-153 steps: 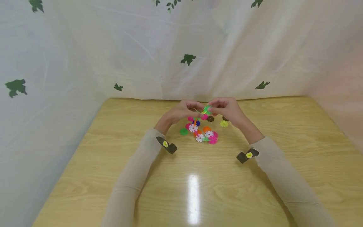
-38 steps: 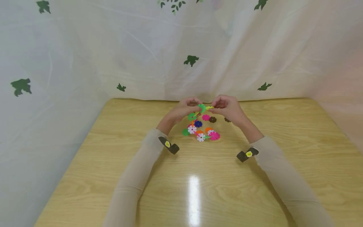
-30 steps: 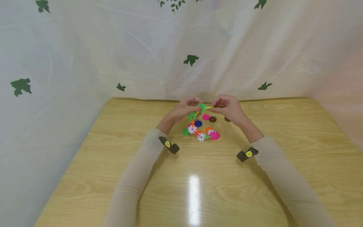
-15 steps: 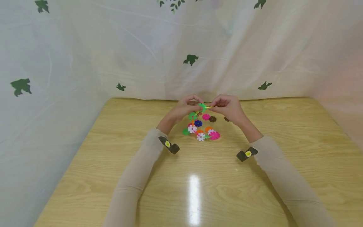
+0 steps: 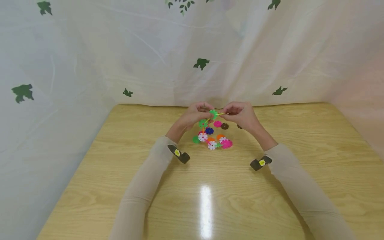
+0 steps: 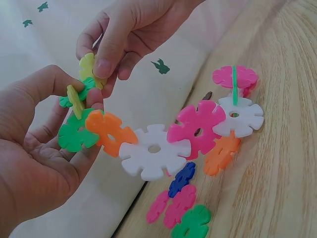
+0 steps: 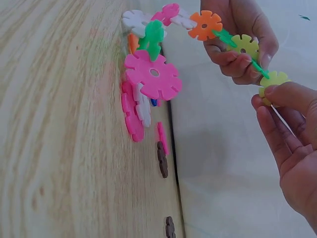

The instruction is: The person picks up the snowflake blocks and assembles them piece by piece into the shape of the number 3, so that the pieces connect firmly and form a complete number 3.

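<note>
A chain of slotted plastic snowflake discs curves up off the table into both hands, its lower end with a pink disc [image 5: 226, 143] low over the table. My left hand [image 5: 193, 116] pinches a green disc [image 5: 213, 114] near the chain's upper end; a yellow disc [image 7: 243, 46] and an orange disc [image 6: 110, 133] follow below it. In my right hand [image 5: 240, 115], thumb and fingers pinch the end yellow disc [image 7: 274, 85], its edge set against that green disc. A thin white edge [image 7: 283, 120] shows under the right thumb. White discs [image 6: 154, 151] form part of the chain.
Loose discs lie on the wooden table [image 5: 150, 193] under the chain: blue [image 5: 209, 131], pink [image 5: 217, 124], green [image 5: 195, 140], orange [image 5: 220, 137] and brown [image 5: 224, 126]. Another brown disc [image 5: 239, 126] is partly behind the right hand. A white curtain [image 5: 150, 66] hangs along the table's back edge.
The loose yellow disc seen on the table about five seconds ago is gone from there; the right hand now holds a yellow disc at the green one. It has since turned edge-on.
</note>
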The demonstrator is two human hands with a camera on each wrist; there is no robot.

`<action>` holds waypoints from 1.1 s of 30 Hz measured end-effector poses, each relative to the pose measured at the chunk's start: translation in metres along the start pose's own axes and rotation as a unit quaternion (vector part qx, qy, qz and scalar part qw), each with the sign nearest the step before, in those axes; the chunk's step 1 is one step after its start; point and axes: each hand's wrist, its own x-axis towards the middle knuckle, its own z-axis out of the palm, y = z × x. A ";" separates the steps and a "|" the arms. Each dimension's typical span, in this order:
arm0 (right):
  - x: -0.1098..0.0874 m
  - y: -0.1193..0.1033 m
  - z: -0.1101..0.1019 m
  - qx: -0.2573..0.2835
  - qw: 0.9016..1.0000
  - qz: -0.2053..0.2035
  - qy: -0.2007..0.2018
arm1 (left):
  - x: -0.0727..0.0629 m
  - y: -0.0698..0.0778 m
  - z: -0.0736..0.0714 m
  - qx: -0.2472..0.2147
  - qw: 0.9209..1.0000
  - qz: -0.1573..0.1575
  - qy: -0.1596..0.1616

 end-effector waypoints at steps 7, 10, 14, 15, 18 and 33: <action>-0.002 0.001 0.001 -0.002 1.000 -0.005 -0.002 | -0.001 -0.001 0.002 -0.001 1.000 0.001 0.002; -0.003 0.002 0.001 -0.002 1.000 -0.012 -0.002 | -0.001 0.000 0.002 -0.002 1.000 0.000 0.003; -0.003 0.001 0.003 -0.014 1.000 -0.024 0.000 | -0.001 0.000 0.003 0.000 1.000 0.005 0.002; -0.003 0.001 0.003 -0.019 0.999 -0.026 0.001 | -0.001 0.000 0.003 0.000 1.000 0.006 0.002; -0.003 0.000 0.004 -0.030 0.999 -0.028 0.004 | -0.001 0.000 0.002 0.000 1.000 0.010 0.000; -0.001 -0.002 0.005 -0.066 0.998 -0.005 -0.014 | -0.001 0.000 -0.001 0.026 1.000 0.013 -0.013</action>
